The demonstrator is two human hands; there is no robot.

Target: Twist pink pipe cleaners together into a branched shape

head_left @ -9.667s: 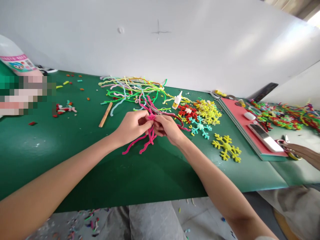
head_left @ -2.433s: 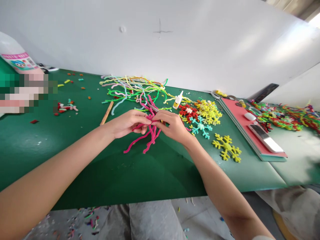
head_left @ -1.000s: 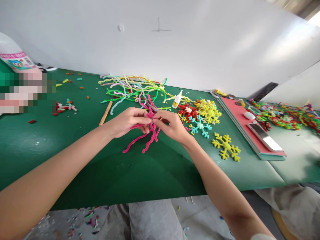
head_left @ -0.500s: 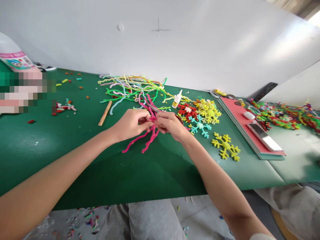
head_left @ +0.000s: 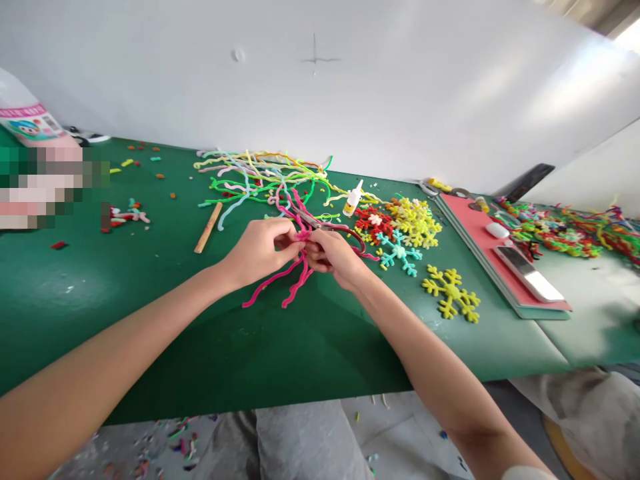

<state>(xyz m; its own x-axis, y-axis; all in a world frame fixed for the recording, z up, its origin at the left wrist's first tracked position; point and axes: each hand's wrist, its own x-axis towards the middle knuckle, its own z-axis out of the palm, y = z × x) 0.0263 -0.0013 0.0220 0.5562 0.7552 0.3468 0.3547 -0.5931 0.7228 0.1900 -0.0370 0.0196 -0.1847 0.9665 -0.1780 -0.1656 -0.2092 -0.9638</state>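
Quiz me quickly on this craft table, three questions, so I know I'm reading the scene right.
1. Multiple choice: what do the left hand and right hand pinch together? A) bright pink fuzzy pipe cleaners B) a wooden stick C) a phone.
2. True or false: the lone yellow pipe-cleaner snowflake lies left of the left hand.
3. Short answer: which is closer to the white wall, the small white glue bottle or the hands?
Key: 1 A. 2 False; it lies right of the right hand. 3 The glue bottle.

On the table (head_left: 150,333): bundle (head_left: 270,283) centre, loose stems (head_left: 260,175) behind it, snowflakes (head_left: 413,223) right, stick (head_left: 208,228) left.
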